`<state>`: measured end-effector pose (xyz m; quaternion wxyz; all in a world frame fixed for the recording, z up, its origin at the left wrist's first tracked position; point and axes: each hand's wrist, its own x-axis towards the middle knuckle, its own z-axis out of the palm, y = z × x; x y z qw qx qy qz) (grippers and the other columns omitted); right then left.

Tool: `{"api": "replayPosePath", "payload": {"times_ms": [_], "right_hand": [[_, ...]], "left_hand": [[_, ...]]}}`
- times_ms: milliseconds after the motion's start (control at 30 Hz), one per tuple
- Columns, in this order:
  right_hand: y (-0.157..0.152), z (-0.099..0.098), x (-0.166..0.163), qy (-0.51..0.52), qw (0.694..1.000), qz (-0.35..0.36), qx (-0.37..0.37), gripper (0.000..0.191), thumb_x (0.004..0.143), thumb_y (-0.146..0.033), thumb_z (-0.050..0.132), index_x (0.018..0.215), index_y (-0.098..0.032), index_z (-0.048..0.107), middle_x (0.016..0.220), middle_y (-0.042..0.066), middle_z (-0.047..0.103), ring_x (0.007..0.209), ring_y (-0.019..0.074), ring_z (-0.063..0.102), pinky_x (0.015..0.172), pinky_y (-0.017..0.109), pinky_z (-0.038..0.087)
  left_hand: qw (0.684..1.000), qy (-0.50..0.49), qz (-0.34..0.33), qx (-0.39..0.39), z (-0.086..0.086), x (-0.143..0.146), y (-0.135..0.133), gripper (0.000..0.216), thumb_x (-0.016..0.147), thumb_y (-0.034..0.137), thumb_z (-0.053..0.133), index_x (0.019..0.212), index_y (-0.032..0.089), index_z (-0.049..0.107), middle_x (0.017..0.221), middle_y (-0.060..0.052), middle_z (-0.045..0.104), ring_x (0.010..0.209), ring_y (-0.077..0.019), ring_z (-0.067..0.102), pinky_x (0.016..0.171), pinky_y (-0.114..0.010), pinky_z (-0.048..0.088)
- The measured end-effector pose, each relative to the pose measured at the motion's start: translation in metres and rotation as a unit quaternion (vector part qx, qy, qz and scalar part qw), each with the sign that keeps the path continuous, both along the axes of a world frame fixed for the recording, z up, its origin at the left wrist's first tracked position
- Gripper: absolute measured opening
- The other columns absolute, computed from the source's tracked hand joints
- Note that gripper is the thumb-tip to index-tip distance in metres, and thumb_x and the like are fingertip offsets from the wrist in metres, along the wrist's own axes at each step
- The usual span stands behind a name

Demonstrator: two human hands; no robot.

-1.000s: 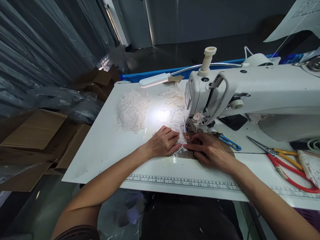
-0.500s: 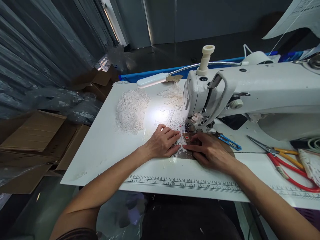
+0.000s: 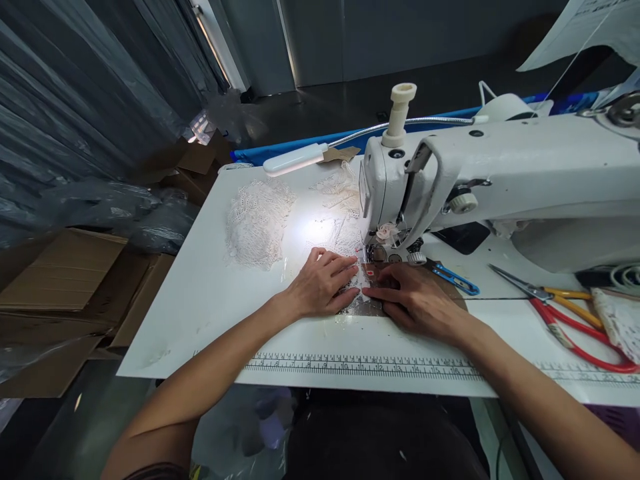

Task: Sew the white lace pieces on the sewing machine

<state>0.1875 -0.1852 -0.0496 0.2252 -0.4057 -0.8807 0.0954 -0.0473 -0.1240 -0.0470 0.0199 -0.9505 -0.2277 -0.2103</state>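
both the left hand (image 3: 323,287) and right hand (image 3: 413,300) press flat, fingers spread, on the lace piece (image 3: 361,301).

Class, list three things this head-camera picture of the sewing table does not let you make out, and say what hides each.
1. The needle: hidden behind the sewing machine head.
2. The lace piece under the left hand and right hand: mostly covered by them.
3. The red-handled scissors: handles cut off by the right edge.
4. The ruler numbers: too small to read.
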Motion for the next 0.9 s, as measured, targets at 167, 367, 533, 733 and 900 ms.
{"api": "replayPosePath", "payload": {"times_ms": [167, 367, 533, 733, 900], "right_hand": [[0.000, -0.002, 0.000, 0.000, 1.000, 0.004, -0.015, 0.034, 0.086, -0.015, 0.050, 0.114, -0.026, 0.068, 0.109, 0.011, 0.058, 0.099, 0.0234, 0.057, 0.085, 0.041, 0.050], [-0.002, -0.002, -0.003, -0.010, 1.000, -0.016, -0.007, 0.033, 0.089, -0.018, 0.047, 0.115, -0.025, 0.066, 0.108, 0.012, 0.058, 0.100, 0.0256, 0.056, 0.085, 0.044, 0.050], [-0.003, -0.002, -0.006, -0.024, 0.999, -0.035, 0.001, 0.035, 0.087, -0.016, 0.049, 0.117, -0.023, 0.065, 0.107, 0.012, 0.058, 0.095, 0.0251, 0.057, 0.081, 0.043, 0.050], [-0.002, -0.002, -0.007, -0.002, 0.999, -0.043, 0.025, 0.031, 0.086, -0.013, 0.050, 0.112, -0.020, 0.067, 0.106, 0.012, 0.058, 0.089, 0.0215, 0.058, 0.076, 0.038, 0.051], [0.000, -0.004, -0.006, 0.003, 0.999, -0.041, 0.018, 0.033, 0.087, -0.013, 0.050, 0.116, -0.019, 0.065, 0.106, 0.012, 0.059, 0.090, 0.0215, 0.058, 0.078, 0.038, 0.052]], "left_hand": [[1.000, 0.002, 0.007, -0.030, -0.001, 0.002, -0.002, 0.030, 0.095, 0.033, 0.046, 0.115, 0.014, 0.058, 0.125, -0.012, 0.061, 0.108, -0.0268, 0.057, 0.084, -0.043, 0.044], [0.998, 0.062, -0.022, -0.022, 0.002, 0.006, 0.009, 0.031, 0.096, 0.030, 0.045, 0.118, 0.012, 0.058, 0.129, -0.016, 0.057, 0.110, -0.0274, 0.056, 0.089, -0.044, 0.046], [0.994, 0.090, -0.053, -0.023, 0.005, 0.012, 0.022, 0.035, 0.097, 0.030, 0.042, 0.119, 0.008, 0.057, 0.129, -0.018, 0.056, 0.112, -0.0275, 0.055, 0.093, -0.046, 0.046], [0.994, 0.087, -0.056, -0.040, 0.005, 0.013, 0.027, 0.034, 0.099, 0.029, 0.039, 0.119, 0.010, 0.058, 0.128, -0.015, 0.058, 0.114, -0.0264, 0.055, 0.094, -0.046, 0.047], [0.996, 0.064, -0.052, -0.044, 0.001, 0.012, 0.028, 0.034, 0.099, 0.030, 0.040, 0.119, 0.010, 0.058, 0.128, -0.015, 0.058, 0.115, -0.0264, 0.055, 0.096, -0.047, 0.046]]}}
